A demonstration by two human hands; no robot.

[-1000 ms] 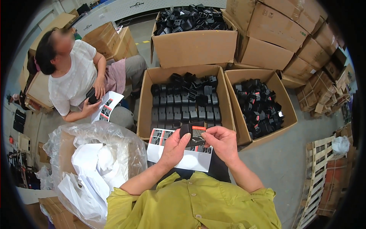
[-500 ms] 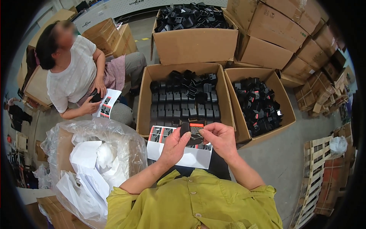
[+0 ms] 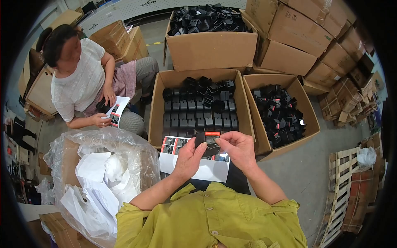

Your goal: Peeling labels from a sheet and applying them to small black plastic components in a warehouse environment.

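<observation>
While my left hand (image 3: 187,161) grips a black plastic part (image 3: 200,139) above the label sheet (image 3: 206,172) on my lap (image 3: 237,182), its fingers mostly hidden behind, my right hand (image 3: 240,149) pinches the edge of a red-and-black label (image 3: 212,139) lying over the part's face, though I cannot tell how much is stuck down. My hands and the part cover the sheet's upper middle, the label's fine print is too small to make out, and, to my left, a co-worker's hand (image 3: 108,95) half covers a dark piece (image 3: 101,106).
</observation>
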